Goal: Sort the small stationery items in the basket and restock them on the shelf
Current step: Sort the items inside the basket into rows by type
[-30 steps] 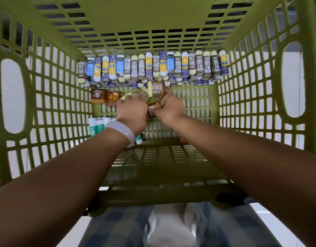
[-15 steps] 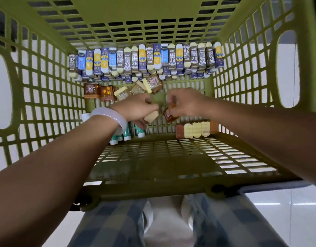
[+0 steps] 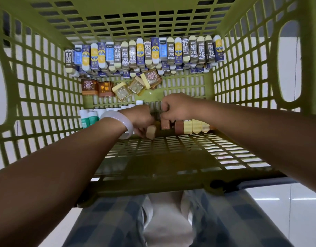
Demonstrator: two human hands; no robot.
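Near basket [image 3: 46, 97] front wall: both hands meet, low among the items
Left hand [image 3: 141, 118]: fingers curled around a tan sharpener [image 3: 151, 132]
Right hand [image 3: 178, 107]: pinching a brown sharpener [image 3: 165, 124], just beside the row of sharpeners [image 3: 192, 126]
Far wall: 2B erasers [image 3: 143, 54] lined up

Pale bangle [image 3: 124, 122], plaid trousers [image 3: 107, 221]

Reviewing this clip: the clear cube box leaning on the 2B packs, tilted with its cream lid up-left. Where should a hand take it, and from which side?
Probably by the clear box's two side faces, coming from above and the near side. Its far side leans on the 2B packs, and another clear box sits against its lower-left corner, so the right and near faces look freest.
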